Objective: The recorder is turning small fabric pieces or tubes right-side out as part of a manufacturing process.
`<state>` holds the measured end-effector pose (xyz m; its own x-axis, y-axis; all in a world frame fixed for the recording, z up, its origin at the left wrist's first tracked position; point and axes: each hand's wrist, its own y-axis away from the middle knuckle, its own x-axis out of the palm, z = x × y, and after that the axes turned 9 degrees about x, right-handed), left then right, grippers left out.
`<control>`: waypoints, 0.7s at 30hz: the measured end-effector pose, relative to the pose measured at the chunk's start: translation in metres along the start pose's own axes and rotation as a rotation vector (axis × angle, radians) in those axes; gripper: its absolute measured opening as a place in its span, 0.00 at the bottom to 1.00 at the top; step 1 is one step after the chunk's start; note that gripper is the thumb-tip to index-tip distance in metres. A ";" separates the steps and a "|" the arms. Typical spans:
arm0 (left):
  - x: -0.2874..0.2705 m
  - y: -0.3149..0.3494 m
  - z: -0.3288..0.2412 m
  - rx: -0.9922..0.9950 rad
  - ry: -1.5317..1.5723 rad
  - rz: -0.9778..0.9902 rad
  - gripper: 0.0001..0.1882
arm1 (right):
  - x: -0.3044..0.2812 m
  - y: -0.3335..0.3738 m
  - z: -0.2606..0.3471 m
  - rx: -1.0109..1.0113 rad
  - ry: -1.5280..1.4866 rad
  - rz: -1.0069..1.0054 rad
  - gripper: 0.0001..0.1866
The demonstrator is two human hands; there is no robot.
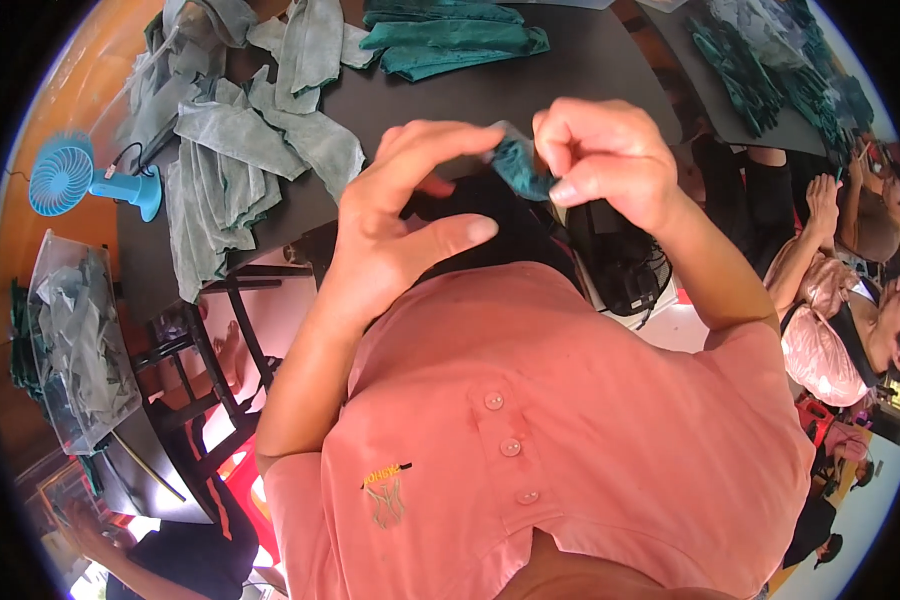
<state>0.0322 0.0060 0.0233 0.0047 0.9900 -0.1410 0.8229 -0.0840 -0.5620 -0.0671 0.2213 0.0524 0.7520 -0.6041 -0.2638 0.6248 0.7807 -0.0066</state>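
Observation:
A small dark teal piece of velvety fabric (522,168), with a greyish edge, hangs in front of me above the near edge of the dark table. My right hand (610,160) pinches its right side between thumb and fingers. My left hand (395,205) is open beside it, thumb and fingers spread wide apart. Its index fingertip reaches the fabric's upper left edge; I cannot tell whether it touches. Several grey-green fabric strips (240,140) lie in loose heaps on the table beyond my left hand. Folded dark green strips (450,40) lie stacked at the far middle.
A blue fan (62,172) stands at the table's left side. Below it is a clear bin (80,350) of grey-green pieces. At far right, another table (690,60) carries green fabric. People (840,320) sit to the right, and another person (180,550) is at lower left.

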 end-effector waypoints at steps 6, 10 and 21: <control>0.018 -0.024 0.016 0.160 -0.139 0.046 0.18 | -0.001 -0.006 0.016 -0.115 0.042 -0.087 0.07; 0.026 -0.032 0.002 -0.223 0.358 -0.038 0.12 | -0.008 0.000 0.015 -0.062 -0.069 -0.180 0.06; 0.022 -0.025 0.012 -0.657 0.605 -0.065 0.09 | -0.028 0.015 -0.018 0.088 -0.463 -0.355 0.09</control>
<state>0.0047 0.0283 0.0241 0.0928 0.8967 0.4328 0.9904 -0.1276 0.0522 -0.0821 0.2530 0.0425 0.4948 -0.8484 0.1883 0.8552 0.5139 0.0681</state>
